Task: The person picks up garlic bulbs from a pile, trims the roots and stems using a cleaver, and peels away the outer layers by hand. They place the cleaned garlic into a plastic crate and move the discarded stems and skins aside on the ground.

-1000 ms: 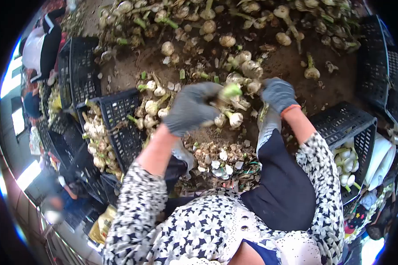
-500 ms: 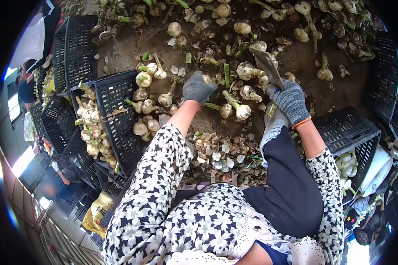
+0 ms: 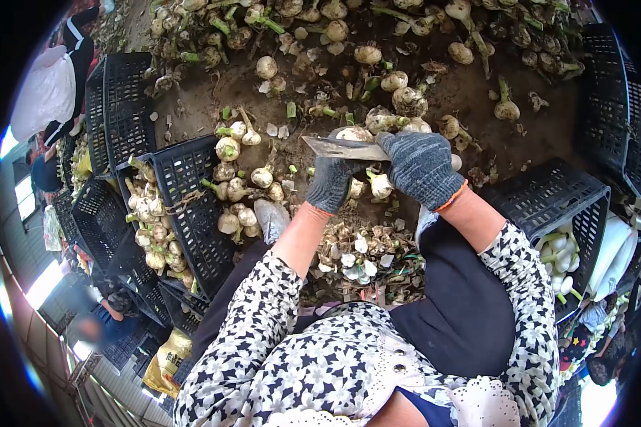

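Observation:
My right hand (image 3: 424, 167), in a grey knit glove with an orange cuff, is closed around a knife. The flat blade (image 3: 345, 149) points left and crosses in front of my left hand (image 3: 331, 183), gloved the same way. At the left fingertips, just past the blade, is a whitish garlic bulb (image 3: 354, 134); the blade hides most of those fingers. A trimmed garlic bulb (image 3: 380, 185) shows just below the blade, between my hands. More garlic bulbs (image 3: 410, 102) with soil on them lie on the ground beyond.
A black crate (image 3: 192, 192) stands at the left beside piled garlic bulbs (image 3: 153, 213). Another crate (image 3: 548, 196) at the right has pale bulbs by it. Peeled skins (image 3: 363, 249) lie between my feet. Garlic with stalks (image 3: 541, 43) heaps along the back. A person (image 3: 114, 317) is at far left.
My right hand has swung the knife left and down, from upright to nearly level. My left hand has moved right and lower, so the two hands now meet at the blade.

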Tool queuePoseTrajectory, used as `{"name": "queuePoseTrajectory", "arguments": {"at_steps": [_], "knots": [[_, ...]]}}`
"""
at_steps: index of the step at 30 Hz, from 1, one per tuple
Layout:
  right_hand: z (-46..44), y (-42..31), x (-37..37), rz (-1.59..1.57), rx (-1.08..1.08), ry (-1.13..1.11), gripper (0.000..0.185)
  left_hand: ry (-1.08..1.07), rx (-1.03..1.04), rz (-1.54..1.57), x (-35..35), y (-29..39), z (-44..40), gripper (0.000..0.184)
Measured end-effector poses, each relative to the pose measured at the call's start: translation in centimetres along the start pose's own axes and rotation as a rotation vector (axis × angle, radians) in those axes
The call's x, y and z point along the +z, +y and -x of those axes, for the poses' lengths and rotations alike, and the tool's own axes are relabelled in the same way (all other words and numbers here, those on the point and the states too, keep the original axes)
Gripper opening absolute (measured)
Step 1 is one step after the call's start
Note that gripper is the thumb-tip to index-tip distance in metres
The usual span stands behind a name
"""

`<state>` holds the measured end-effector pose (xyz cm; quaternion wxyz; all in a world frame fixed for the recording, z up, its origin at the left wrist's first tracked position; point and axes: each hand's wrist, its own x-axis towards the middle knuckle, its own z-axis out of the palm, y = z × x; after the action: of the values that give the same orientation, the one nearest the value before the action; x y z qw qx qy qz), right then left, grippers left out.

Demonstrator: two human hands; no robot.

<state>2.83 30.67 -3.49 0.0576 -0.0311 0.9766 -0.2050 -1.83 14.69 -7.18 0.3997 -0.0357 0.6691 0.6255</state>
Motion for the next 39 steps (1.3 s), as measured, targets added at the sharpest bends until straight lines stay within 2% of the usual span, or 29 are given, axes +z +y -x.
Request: {"name": "queuePoseTrajectory", "arguments": {"at_steps": [3, 5, 8, 9, 10, 11, 12, 13, 14, 15, 16, 17, 18, 19, 20, 22, 23, 24, 26, 27, 29, 30, 32, 33, 34, 36, 37, 38, 39], "knots": [[0.1, 0.4, -0.3, -0.042, -0.004, 0.015, 0.028, 0.033, 0.016, -0.001, 0.6, -0.3, -0.2, 0.044], [-0.1, 1.0, -0.5, -0.05, 0.019, 0.01, 0.028, 0.107, 0.089, 0.344, 1.5, 0.4, 0.3, 0.019], [-0.7, 1.3, -1.3, -0.053, -0.011, 0.031, 0.028, 0.089, 0.185, 0.252, 2.7, 2.4, 0.8, 0.031], [-0.9, 1.3, -2.0, 0.006, 0.101, -0.083, 0.024, 0.104, 0.118, 0.609, 2.8, 2.5, 0.9, 0.031], [-0.7, 3.8, -1.4, -0.01, 0.221, -0.113, 0.02, 0.051, 0.188, 0.274, 3.3, 5.7, 2.4, 0.036], [0.0, 7.6, 0.0, -0.035, 0.348, -0.138, 0.018, 0.062, 0.342, 0.173, 3.7, 7.0, 3.3, 0.037], [1.2, 10.8, 1.6, -0.075, 0.505, -0.203, 0.018, 0.037, 0.371, 0.27, 3.9, 7.8, 3.3, 0.042], [0.6, 8.9, 1.0, -0.244, 0.518, -0.039, 0.017, 0.01, 0.398, 0.367, 4.1, 8.5, 3.4, 0.046], [0.6, 6.0, 0.0, -0.409, 0.546, 0.126, 0.018, 0.097, 0.411, 0.316, 4.1, 7.7, 2.6, 0.049], [-0.2, 4.0, -1.1, -0.152, 0.171, 0.003, 0.016, 0.07, 0.404, 0.256, 4.8, 8.1, 2.4, 0.051], [-0.2, 4.1, 2.7, -0.295, 0.151, 0.108, 0.015, 0.056, 0.41, 0.188, 5.4, 8.6, 2.0, 0.053], [-0.3, 4.2, 6.3, -0.439, 0.115, 0.211, 0.014, 0.095, 0.515, 0.019, 5.1, 7.1, 0.2, 0.057], [-0.4, 4.3, 9.9, -0.573, 0.066, 0.308, 0.013, 0.112, 0.649, -0.382, 4.5, 7.4, -0.2, 0.056], [-0.4, 4.1, 10.6, -0.622, 0.051, 0.311, 0.013, 0.139, 0.682, -0.549, 4.4, 7.7, 0.0, 0.057], [-0.1, 4.7, 10.8, -0.54, 0.069, 0.285, 0.014, 0.169, 0.729, -0.708, 4.5, 8.1, 0.0, 0.059], [0.3, 4.4, 8.7, -0.464, 0.175, 0.162, 0.015, 0.168, 0.686, -0.712, 4.4, 7.3, 0.0, 0.055], [0.2, 3.6, 6.2, -0.46, 0.265, 0.061, 0.016, 0.02, 0.16, 0.077, 5.3, 8.6, 1.3, 0.045], [0.2, 2.7, 3.8, -0.448, 0.352, -0.041, 0.018, -0.032, 0.02, 0.289, 4.6, 8.5, 1.0, 0.038], [-0.1, 1.3, -0.4, -0.342, 0.299, 0.073, 0.016, 0.048, -0.134, 0.721, 3.2, 6.5, -0.2, 0.037], [-0.1, 1.4, -0.3, -0.343, 0.298, 0.073, 0.016, 0.05, -0.133, 0.722, 2.9, 6.0, -0.2, 0.037], [0.0, 2.1, -0.1, -0.333, 0.249, 0.261, 0.016, 0.152, -0.207, 0.577, 3.2, 6.7, 0.1, 0.034], [0.0, 2.4, -0.2, -0.334, 0.247, 0.261, 0.016, 0.154, -0.206, 0.577, 3.1, 6.8, 0.2, 0.034], [0.0, 2.7, -0.6, -0.302, 0.229, 0.268, 0.018, -0.052, -0.153, 0.346, 2.6, 6.7, 0.4, 0.028], [0.0, 2.6, -0.5, -0.289, 0.212, 0.28, 0.016, -0.141, -0.244, 0.364, 2.1, 6.1, 0.0, 0.028], [0.1, 2.6, -0.5, -0.291, 0.209, 0.278, 0.016, -0.136, -0.244, 0.365, 2.1, 6.0, 0.0, 0.028], [-0.1, 2.5, -0.5, -0.279, 0.232, 0.132, 0.021, -0.084, -0.208, 0.1, 2.1, 6.3, 0.0, 0.038], [-0.1, 3.0, -0.3, -0.228, 0.218, 0.023, 0.023, -0.141, -0.212, 0.048, 1.7, 7.0, 0.3, 0.04], [-0.1, 3.9, 0.3, -0.234, 0.197, 0.025, 0.023, -0.277, -0.14, -0.033, 1.6, 8.4, 1.2, 0.037], [0.0, 4.8, 1.3, -0.206, 0.258, -0.108, 0.023, -0.33, -0.136, -0.143, 1.3, 10.0, 2.2, 0.037]]}}
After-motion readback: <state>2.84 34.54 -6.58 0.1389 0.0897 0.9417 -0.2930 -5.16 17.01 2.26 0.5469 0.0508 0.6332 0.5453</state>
